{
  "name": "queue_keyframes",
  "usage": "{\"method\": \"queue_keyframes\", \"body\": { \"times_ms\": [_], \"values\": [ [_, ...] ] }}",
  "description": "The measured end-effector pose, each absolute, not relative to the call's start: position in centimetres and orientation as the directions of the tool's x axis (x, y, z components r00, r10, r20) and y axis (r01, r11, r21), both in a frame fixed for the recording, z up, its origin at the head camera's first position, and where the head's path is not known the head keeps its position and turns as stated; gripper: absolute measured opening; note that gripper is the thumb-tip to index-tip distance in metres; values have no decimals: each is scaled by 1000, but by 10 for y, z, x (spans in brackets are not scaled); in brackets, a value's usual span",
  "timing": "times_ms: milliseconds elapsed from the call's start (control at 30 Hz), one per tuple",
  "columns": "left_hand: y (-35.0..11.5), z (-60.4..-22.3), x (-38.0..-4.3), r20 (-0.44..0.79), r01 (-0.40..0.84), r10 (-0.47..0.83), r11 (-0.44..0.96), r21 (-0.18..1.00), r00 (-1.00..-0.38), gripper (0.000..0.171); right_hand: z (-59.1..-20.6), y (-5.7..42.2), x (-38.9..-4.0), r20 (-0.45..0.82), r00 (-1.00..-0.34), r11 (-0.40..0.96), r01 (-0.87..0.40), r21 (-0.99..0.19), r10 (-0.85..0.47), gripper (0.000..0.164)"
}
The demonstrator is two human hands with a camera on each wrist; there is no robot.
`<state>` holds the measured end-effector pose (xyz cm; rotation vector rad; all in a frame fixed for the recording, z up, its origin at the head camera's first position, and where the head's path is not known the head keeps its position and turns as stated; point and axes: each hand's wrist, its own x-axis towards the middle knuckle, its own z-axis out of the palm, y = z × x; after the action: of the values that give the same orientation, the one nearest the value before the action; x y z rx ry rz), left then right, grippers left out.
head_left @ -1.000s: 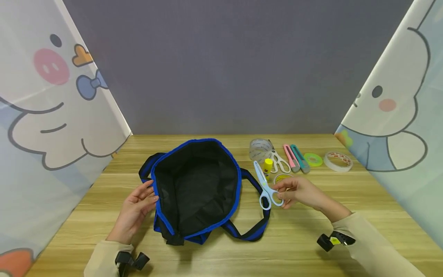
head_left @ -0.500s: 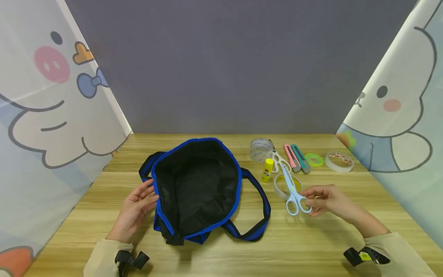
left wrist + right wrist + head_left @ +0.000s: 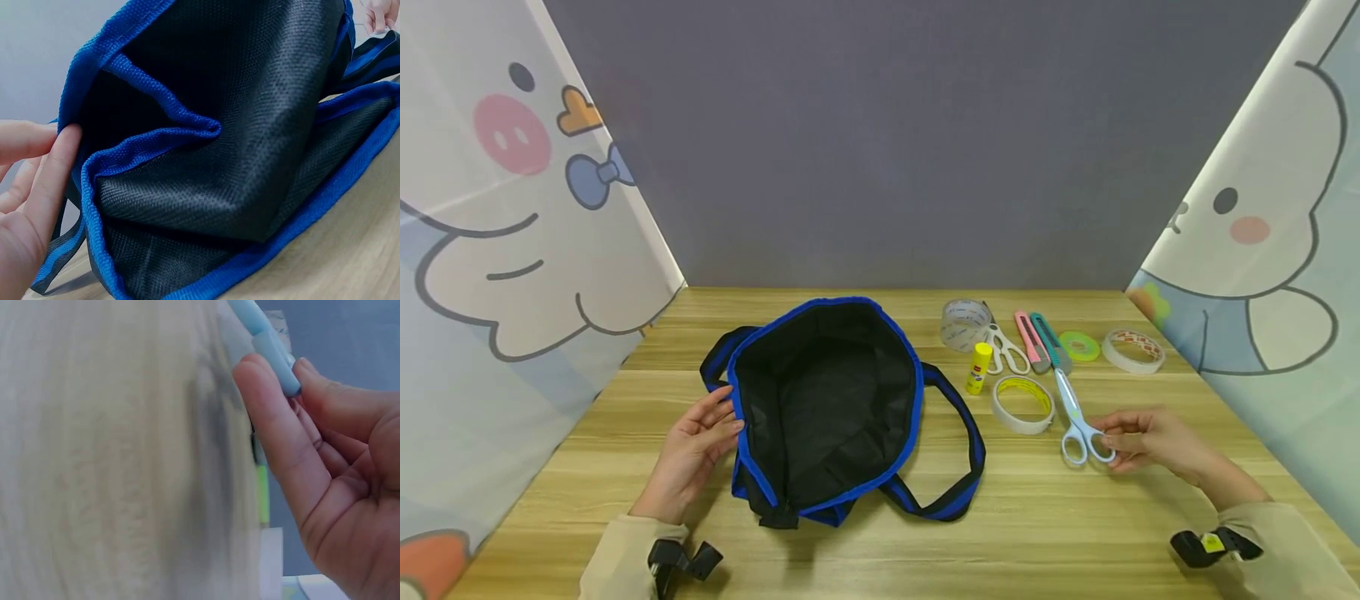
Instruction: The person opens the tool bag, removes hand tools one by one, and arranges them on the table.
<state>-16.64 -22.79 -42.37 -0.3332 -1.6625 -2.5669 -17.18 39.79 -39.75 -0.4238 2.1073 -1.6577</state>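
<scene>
A black bag with blue trim stands on the table with its mouth spread towards me. My left hand pinches the left edge of its rim between thumb and fingers, plain in the left wrist view, where the blue-edged rim folds inward. To the right, my right hand pinches one finger loop of light blue scissors, blades pointing away. In the head view the blade tip overlaps the end of a teal box cutter. The right wrist view shows the scissors' handle between thumb and index finger.
Between bag and scissors lie a yellow glue stick and a tape roll with a yellow core. Behind are clear tape, white scissors, a pink box cutter, green tape and white tape. A bag strap loops rightward.
My right hand has carried the light blue scissors rightward, from over the bag's strap, past the yellow-cored tape, to below the box cutters. The left hand and bag have stayed in place.
</scene>
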Motion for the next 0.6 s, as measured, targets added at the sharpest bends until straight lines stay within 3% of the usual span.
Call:
{"method": "queue_keyframes", "body": {
  "times_ms": [167,367,600],
  "values": [
    [-227,-424,-166,200,158,59,-415,896,-978,51,-403,399,-176,-235,-855,306,95,-947,-462,38],
    [-227,-423,-165,189,158,45,-378,912,-981,51,-396,390,-180,-297,-875,463,96,-881,-383,36],
    [-229,-408,-157,175,176,-24,-22,984,-984,41,-384,373,-178,-270,-932,675,37,-736,-243,13]
  ]
}}
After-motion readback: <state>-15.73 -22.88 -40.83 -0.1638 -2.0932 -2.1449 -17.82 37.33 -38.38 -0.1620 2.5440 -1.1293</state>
